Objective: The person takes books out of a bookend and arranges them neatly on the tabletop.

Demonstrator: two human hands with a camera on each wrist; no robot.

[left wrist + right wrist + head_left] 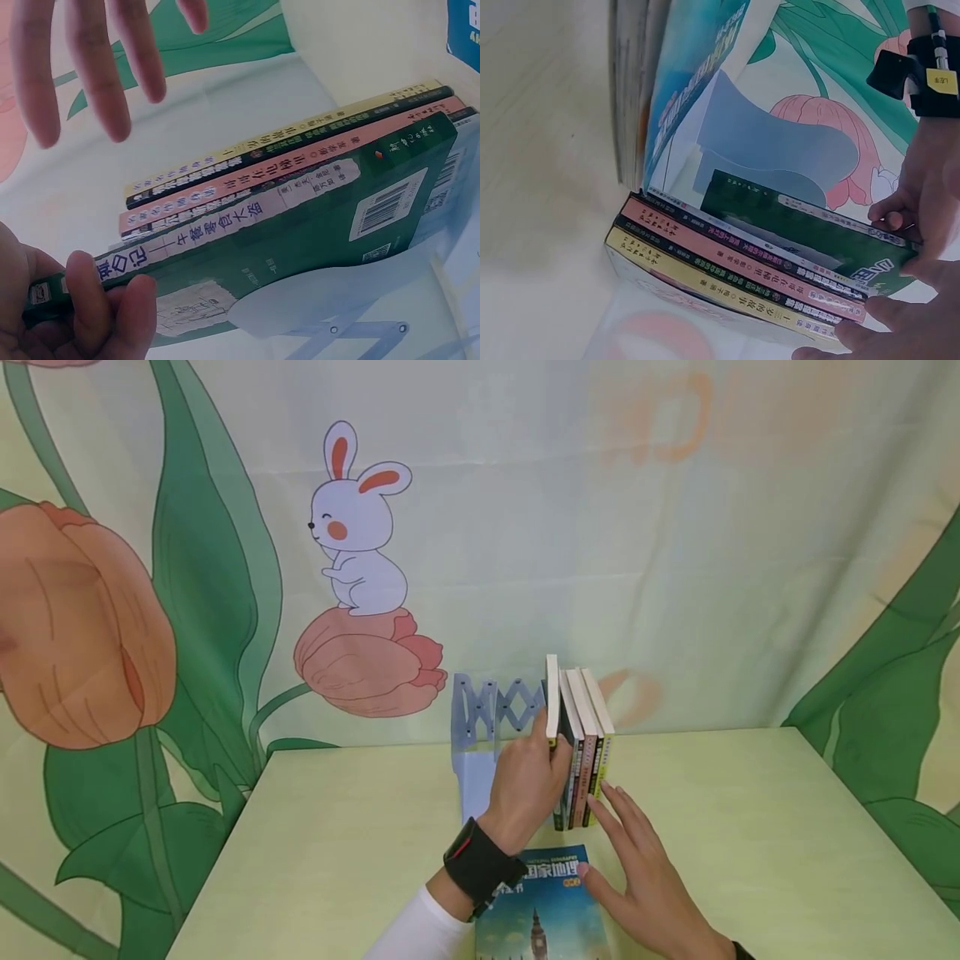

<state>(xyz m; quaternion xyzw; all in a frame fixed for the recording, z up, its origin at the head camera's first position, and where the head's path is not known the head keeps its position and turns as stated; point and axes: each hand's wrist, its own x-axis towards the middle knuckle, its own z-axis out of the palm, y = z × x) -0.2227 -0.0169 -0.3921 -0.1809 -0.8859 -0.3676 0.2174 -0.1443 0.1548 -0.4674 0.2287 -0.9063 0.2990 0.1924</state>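
My left hand [525, 785] grips the top end of a green book [330, 225] between thumb and curled fingers. The book stands upright and sticks up above the others, at the left of a row of upright books [587, 702]. Beside it is the blue-grey expandable bookend [476, 772], whose side plate overlaps the green cover in the left wrist view. My right hand [648, 877] has its fingers extended by the yellow-spined book [705, 281] at the row's right end. Whether its fingertips touch that spine, I cannot tell.
A blue book with a clock tower on its cover [540, 914] lies on the table [315, 843] in front of the row, partly under both forearms. Behind the table hangs a cloth backdrop [510, 527] printed with tulips and a rabbit.
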